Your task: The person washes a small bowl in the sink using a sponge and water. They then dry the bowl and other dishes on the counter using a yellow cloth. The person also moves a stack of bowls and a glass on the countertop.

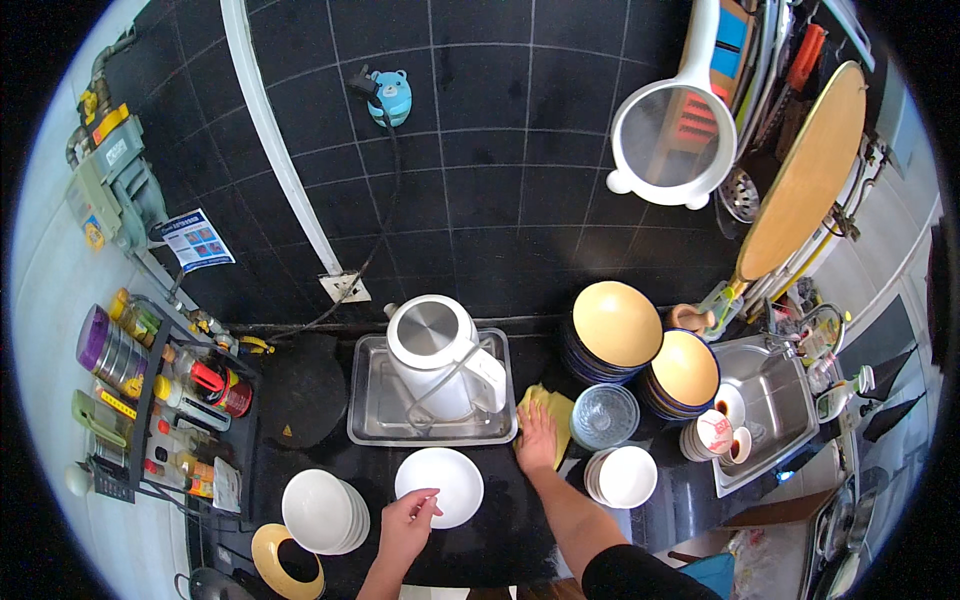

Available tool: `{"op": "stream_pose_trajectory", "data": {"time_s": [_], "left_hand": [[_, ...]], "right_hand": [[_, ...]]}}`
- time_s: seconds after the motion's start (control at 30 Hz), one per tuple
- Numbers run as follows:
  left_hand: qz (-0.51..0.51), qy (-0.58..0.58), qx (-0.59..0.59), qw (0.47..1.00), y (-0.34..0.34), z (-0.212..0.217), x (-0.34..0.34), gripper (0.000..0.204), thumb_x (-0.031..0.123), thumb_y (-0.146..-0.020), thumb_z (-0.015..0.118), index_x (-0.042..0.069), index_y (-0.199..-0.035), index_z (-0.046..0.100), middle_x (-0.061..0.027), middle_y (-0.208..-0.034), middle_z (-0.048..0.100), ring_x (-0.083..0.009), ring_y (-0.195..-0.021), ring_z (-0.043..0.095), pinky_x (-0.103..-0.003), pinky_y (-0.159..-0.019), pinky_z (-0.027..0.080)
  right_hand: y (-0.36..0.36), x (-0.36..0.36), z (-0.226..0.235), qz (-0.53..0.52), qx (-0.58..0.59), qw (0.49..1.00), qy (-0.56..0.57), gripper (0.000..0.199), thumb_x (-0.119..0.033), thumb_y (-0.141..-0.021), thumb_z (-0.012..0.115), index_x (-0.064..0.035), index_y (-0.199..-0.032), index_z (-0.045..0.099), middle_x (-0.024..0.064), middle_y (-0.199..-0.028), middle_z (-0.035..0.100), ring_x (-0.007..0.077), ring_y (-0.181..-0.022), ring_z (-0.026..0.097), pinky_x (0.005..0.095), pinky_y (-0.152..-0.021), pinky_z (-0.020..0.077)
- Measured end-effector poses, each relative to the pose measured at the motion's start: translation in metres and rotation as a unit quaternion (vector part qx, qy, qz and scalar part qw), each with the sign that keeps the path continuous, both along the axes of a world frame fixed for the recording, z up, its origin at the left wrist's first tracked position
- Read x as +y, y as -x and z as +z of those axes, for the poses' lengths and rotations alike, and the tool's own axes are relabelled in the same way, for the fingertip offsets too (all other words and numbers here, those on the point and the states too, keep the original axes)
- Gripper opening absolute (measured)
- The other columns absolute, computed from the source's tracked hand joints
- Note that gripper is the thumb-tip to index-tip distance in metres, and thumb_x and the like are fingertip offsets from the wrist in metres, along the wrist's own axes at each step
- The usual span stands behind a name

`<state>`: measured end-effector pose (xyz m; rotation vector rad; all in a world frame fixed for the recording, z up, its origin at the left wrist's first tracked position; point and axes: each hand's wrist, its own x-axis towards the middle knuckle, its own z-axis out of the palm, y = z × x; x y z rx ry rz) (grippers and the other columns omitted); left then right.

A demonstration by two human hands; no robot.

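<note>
**Cloth and plate on a dark kitchen counter**

Overhead, the black tiled wall point(480, 150) fills most of the view, with a black counter point(500, 540) below it. On the counter a steel tray point(375, 400) holds a white electric kettle point(435, 355), standing upright with its handle toward the person. At the right a steel sink point(775, 400) is set into the counter, and a round wooden board point(805, 170) and a white sieve point(665, 135) hang on the wall above it. Between tray and sink stand two stacks of yellow-lined bowls point(645, 345), with a glass bowl point(604, 415) just in front of them and a small stack of white bowls point(625, 477) nearer the person. At the far left a black rack point(150, 400) carries bottles and jars, and a larger stack of white bowls point(322, 512) sits near it.

A white plate point(447, 482) lies on the counter just in front of the tray. The left hand point(408, 522) grips its near rim, fingers curled over the edge. The right hand point(537, 437) lies flat, fingers spread, pressing on a yellow cloth point(553, 410) that rests beside the tray's right corner, touching the counter between tray and glass bowl.
</note>
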<state>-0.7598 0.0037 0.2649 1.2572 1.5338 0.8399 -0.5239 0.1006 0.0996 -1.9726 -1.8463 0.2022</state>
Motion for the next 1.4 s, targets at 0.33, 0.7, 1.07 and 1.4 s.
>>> {"op": "stream_pose_trajectory", "data": {"time_s": [0.33, 0.7, 1.07, 1.4], "left_hand": [[-0.062, -0.024, 0.008, 0.998, -0.032, 0.012, -0.028, 0.016, 0.006, -0.081, 0.053, 0.001, -0.093, 0.061, -0.0071, -0.066, 0.061, -0.0087, -0.057, 0.056, -0.021, -0.054, 0.043], [-0.106, -0.011, 0.025, 0.994, -0.068, -0.002, -0.048, 0.014, 0.007, -0.081, 0.053, 0.000, -0.091, 0.060, -0.0073, -0.066, 0.061, -0.0118, -0.060, 0.058, -0.023, -0.056, 0.044], [-0.146, 0.032, 0.039, 0.988, -0.121, -0.002, -0.044, 0.021, 0.011, -0.079, 0.057, 0.002, -0.098, 0.057, -0.0064, -0.076, 0.061, -0.0127, -0.058, 0.056, -0.024, -0.053, 0.045], [-0.151, -0.006, 0.083, 0.985, -0.112, -0.037, -0.008, 0.039, 0.026, -0.080, 0.058, 0.002, -0.110, 0.052, -0.0146, -0.102, 0.058, -0.0204, -0.080, 0.060, -0.030, -0.072, 0.047]], "right_hand": [[-0.001, -0.161, 0.010, 0.258, 0.004, 0.964, 0.061, 0.050, -0.011, -0.079, 0.047, -0.0120, -0.127, 0.035, 0.0123, -0.133, 0.032, 0.0303, -0.124, 0.027, 0.0439, -0.100, 0.0226], [-0.176, -0.291, 0.000, 0.157, -0.005, 0.984, 0.080, 0.046, -0.008, -0.077, 0.048, -0.0131, -0.123, 0.041, 0.0133, -0.130, 0.036, 0.0316, -0.122, 0.031, 0.0450, -0.099, 0.0244], [-0.238, -0.263, 0.008, -0.150, -0.011, 0.986, 0.075, 0.051, -0.015, -0.065, 0.059, -0.0112, -0.115, 0.047, 0.0130, -0.126, 0.040, 0.0317, -0.120, 0.031, 0.0472, -0.099, 0.0218], [-0.219, -0.165, 0.084, -0.155, 0.322, 0.934, 0.006, 0.039, -0.016, -0.072, 0.063, -0.0039, -0.107, 0.055, 0.0148, -0.099, 0.059, 0.0213, -0.087, 0.058, 0.0301, -0.075, 0.0456]]}}
